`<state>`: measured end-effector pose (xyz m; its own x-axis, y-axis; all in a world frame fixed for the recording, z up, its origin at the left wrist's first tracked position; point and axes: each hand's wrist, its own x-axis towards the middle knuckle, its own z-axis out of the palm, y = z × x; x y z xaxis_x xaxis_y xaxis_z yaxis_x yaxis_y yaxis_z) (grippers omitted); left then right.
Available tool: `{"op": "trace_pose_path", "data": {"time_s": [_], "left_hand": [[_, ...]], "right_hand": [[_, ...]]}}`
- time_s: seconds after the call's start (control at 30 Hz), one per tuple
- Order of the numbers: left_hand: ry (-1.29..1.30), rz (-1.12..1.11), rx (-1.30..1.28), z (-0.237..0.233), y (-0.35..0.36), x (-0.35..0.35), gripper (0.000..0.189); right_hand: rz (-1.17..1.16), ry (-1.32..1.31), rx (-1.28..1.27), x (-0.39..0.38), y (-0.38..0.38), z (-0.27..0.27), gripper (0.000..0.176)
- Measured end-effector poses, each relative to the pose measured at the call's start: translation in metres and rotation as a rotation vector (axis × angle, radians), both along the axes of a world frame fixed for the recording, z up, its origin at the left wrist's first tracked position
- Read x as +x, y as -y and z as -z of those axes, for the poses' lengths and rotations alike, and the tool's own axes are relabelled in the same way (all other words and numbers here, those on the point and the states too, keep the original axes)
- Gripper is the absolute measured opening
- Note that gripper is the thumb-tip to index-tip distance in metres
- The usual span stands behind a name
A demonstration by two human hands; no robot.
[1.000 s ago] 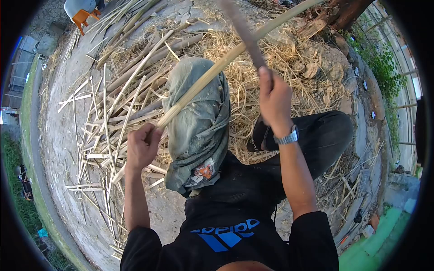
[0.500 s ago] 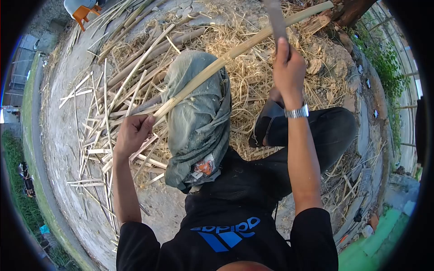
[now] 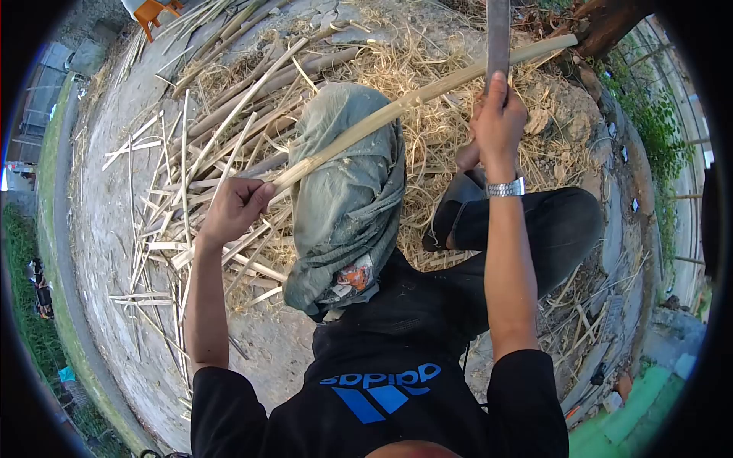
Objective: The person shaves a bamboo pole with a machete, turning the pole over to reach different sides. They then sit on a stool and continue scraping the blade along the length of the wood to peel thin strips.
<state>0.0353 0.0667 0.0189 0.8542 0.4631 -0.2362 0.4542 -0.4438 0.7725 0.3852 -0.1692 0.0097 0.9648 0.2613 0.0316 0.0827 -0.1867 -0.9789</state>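
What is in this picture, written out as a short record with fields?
Place: outdoors, ground strewn with straw-like shavings
Left hand: shut around the near end of a bamboo pole
Right hand: raised, gripping a long blade that crosses the pole in view
Wrist: wristwatch on the right
Cloth: grey-green, under the slanted pole
Nearby: split strips scattered to the left

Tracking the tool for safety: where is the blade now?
In the head view the blade stands upright at top right, gripped by the right hand, crossing the bamboo pole that the left hand holds.
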Motion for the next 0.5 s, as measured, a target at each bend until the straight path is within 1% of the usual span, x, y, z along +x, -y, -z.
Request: {"op": "trace_pose_path", "data": {"time_s": [0.03,0.1,0.13,0.2,0.23,0.3,0.33,0.4,0.43,0.5], "left_hand": [[0.010,-0.005,0.003,0.004,0.001,0.001,0.053],[0.016,0.019,0.000,0.008,0.001,0.004,0.054],[0.030,0.000,0.076,0.004,0.002,0.003,0.053],[-0.011,0.039,0.087,0.002,-0.005,0.006,0.053],[-0.043,0.060,0.090,0.002,-0.008,0.004,0.053],[0.026,0.053,0.042,0.003,-0.008,0.002,0.055],[0.028,0.055,0.021,0.003,-0.004,0.004,0.055],[0.036,0.051,-0.023,0.007,0.001,0.008,0.054],[0.048,0.050,-0.021,0.010,0.001,0.007,0.054],[0.078,0.034,-0.030,0.014,0.001,0.009,0.052]], "right_hand": [[-0.005,0.010,0.003,-0.014,-0.005,0.007,0.047],[-0.259,0.430,-0.196,-0.062,-0.007,0.028,0.052],[-0.250,0.423,-0.194,-0.071,0.002,0.027,0.052],[-0.366,0.240,-0.096,-0.081,0.011,0.020,0.053],[-0.370,0.246,-0.093,-0.072,0.012,0.011,0.053],[-0.290,0.254,-0.223,-0.043,0.027,-0.006,0.051],[-0.292,0.245,-0.235,-0.033,0.028,-0.007,0.051],[-0.080,0.006,-0.090,-0.016,0.021,-0.010,0.048],[-0.080,0.019,-0.089,-0.035,0.012,-0.003,0.048],[-0.265,0.555,-0.233,-0.091,-0.008,0.019,0.050]]}}
